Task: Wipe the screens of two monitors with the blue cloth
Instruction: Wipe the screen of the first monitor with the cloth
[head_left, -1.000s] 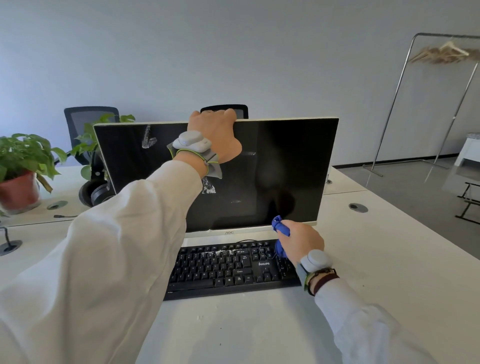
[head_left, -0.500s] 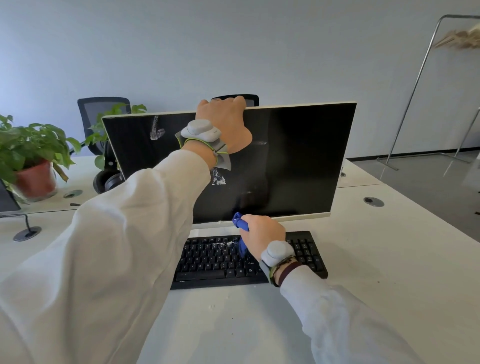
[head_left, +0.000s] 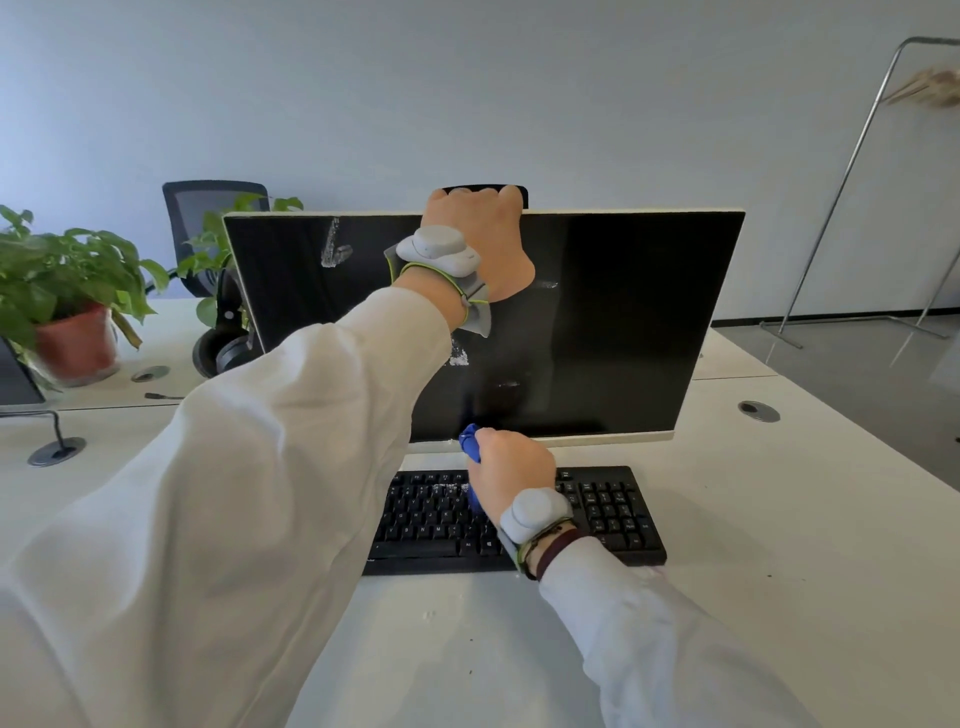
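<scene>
Wiping goes best here with firm, overlapping strokes. Nearest, the right hand (head_left: 511, 467) is clenched around the bunched blue cloth (head_left: 470, 441), which it presses to the bottom edge of the monitor (head_left: 623, 322), just above the keyboard (head_left: 613, 514) at six o'clock. Working upward toward the white smears (head_left: 335, 244) at eleven o'clock looks sensible, though the left arm crosses the glass and covers part of it. Farther back, the left hand (head_left: 483, 239) grasps the top edge at twelve o'clock, fingers curled over it, bracing the panel. Beyond, at nine o'clock, sit headphones (head_left: 223, 348) and a potted plant (head_left: 67, 291). A chair (head_left: 208, 208) stands behind them, with a metal rack (head_left: 842, 182) at two o'clock.
</scene>
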